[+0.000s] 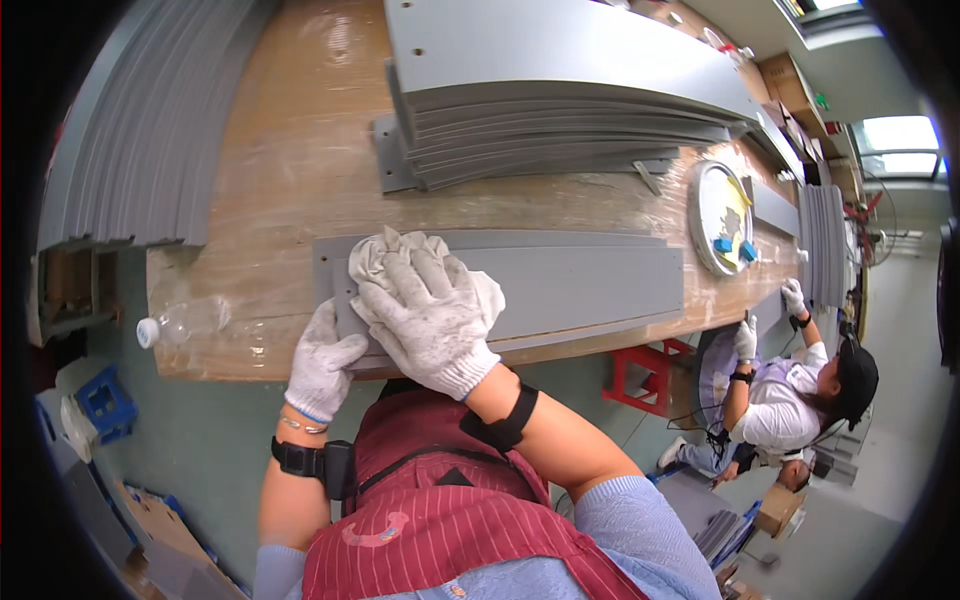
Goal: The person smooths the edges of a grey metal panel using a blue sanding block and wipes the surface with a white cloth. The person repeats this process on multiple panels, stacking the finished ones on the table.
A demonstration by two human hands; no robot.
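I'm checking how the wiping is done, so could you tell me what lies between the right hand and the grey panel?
In the head view, a crumpled white cloth lies between the gloved right hand and the grey panel.
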